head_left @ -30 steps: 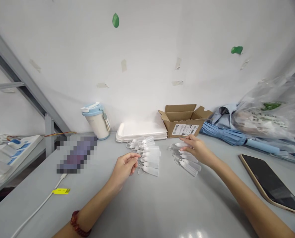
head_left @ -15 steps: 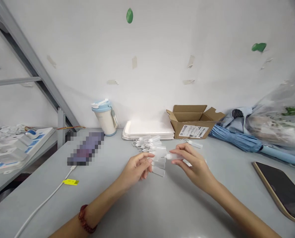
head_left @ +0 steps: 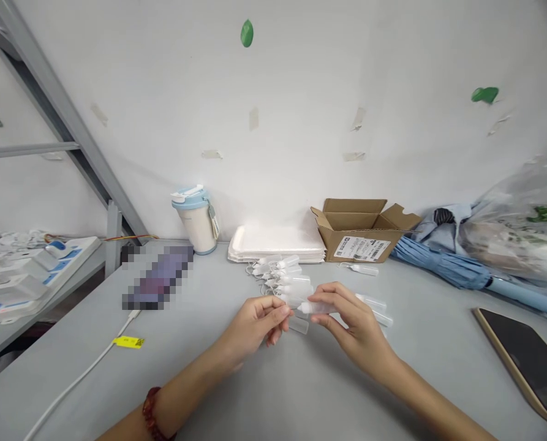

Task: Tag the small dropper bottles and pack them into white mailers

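Observation:
In my right hand (head_left: 353, 321) a small translucent dropper bottle (head_left: 316, 308) lies sideways between thumb and fingers, its narrow tip pointing left. My left hand (head_left: 261, 321) pinches thumb and forefinger together right at that tip; whatever sits in the pinch is too small to make out. Behind both hands is a pile of similar bottles (head_left: 291, 280) with thin loops at their tips. One more bottle (head_left: 299, 324) lies on the table below the held one. To the right, partly hidden by my right hand, lie several others (head_left: 381, 315).
Against the wall stand a cream and blue tumbler (head_left: 197, 223), a stack of white padded envelopes (head_left: 277, 242) and an open cardboard box (head_left: 358, 242). A single bottle (head_left: 365, 270) lies before the box. A blue umbrella (head_left: 443, 263) and a phone (head_left: 525, 361) are at right, a charging cable (head_left: 78, 380) at left.
The held bottle has moved left and slightly down, so its tip now meets my left fingers. My left hand has shifted a little right and down, its pinch tighter.

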Motion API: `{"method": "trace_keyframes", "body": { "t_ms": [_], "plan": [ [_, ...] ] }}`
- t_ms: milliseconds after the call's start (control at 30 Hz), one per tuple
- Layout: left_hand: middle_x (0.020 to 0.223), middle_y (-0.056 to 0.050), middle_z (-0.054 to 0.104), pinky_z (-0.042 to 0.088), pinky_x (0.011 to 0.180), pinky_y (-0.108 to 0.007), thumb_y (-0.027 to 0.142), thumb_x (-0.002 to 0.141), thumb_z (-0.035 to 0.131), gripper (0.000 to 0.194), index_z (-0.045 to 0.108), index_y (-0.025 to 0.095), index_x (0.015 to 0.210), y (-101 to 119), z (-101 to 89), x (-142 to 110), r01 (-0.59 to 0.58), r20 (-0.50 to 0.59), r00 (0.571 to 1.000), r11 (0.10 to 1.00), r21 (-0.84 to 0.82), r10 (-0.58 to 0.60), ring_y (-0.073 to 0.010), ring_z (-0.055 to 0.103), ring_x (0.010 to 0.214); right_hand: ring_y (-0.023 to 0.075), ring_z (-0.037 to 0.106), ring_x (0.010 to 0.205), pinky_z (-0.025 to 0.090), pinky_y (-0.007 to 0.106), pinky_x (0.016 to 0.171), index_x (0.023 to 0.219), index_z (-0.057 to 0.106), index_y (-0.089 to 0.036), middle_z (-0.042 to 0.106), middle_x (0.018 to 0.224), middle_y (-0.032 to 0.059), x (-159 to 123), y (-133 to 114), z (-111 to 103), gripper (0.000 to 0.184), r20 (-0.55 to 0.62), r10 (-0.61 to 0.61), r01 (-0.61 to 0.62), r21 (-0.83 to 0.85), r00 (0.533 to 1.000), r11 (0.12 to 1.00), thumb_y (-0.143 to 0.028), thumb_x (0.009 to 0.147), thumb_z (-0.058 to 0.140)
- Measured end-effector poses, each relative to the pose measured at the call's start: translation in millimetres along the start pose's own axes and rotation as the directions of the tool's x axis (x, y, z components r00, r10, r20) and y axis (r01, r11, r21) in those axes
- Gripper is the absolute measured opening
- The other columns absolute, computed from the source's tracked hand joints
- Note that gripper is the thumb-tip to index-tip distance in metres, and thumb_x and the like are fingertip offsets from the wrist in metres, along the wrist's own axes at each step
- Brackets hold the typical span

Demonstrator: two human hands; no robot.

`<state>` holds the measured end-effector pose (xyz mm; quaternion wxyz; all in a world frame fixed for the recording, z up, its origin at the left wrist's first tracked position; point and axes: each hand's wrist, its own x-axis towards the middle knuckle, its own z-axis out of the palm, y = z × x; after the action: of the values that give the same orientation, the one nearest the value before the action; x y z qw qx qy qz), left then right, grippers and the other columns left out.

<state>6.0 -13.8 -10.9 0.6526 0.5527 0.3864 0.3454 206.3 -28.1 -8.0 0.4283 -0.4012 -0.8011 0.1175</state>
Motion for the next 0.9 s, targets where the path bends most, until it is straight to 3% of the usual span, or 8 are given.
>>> {"method": "trace_keyframes", "body": {
  "t_ms": [367,600,900],
  "plan": [
    [0.064,0.002,0.05,0.026,0.045,-0.02,0.04,0.08,0.059,0.029,0.058,0.013,0.069,-3,0.2,0,0.073,0.046,0.997,0.977,-0.201,-0.065,-0.0036,0.037,0.045,0.0175,0.058,0.086,0.049,0.028,0.071,0.1,0.058,-0.022,0.057,0.094,0.0063,-2,-2,2,0.016,0.022,0.008,-0.009,0.032,1.0,0.999,-0.02,0.085,0.055],
    [0.061,0.003,0.048,0.025,0.045,-0.02,0.039,0.078,0.061,0.03,0.055,0.013,0.066,-3,0.5,-1,0.101,0.063,0.994,0.965,-0.243,-0.088,-0.0032,0.036,0.044,0.0171,0.058,0.085,0.049,0.028,0.07,0.1,0.057,-0.021,0.056,0.093,0.0061,-2,-2,2,0.016,0.029,-0.028,0.027,0.03,0.999,0.999,-0.018,0.085,0.054],
    [0.056,0.003,0.047,0.03,0.049,-0.02,0.038,0.077,0.061,0.027,0.055,0.013,0.066,-7,9.4,-1,0.028,-0.061,0.997,0.989,-0.147,-0.037,-0.0065,0.039,0.05,0.0168,0.056,0.084,0.049,0.027,0.068,0.103,0.05,-0.018,0.053,0.095,0.0087,-8,-4,15,0.021,0.004,-0.102,0.102,0.016,0.995,0.995,-0.007,0.085,0.048]
  ]
}}
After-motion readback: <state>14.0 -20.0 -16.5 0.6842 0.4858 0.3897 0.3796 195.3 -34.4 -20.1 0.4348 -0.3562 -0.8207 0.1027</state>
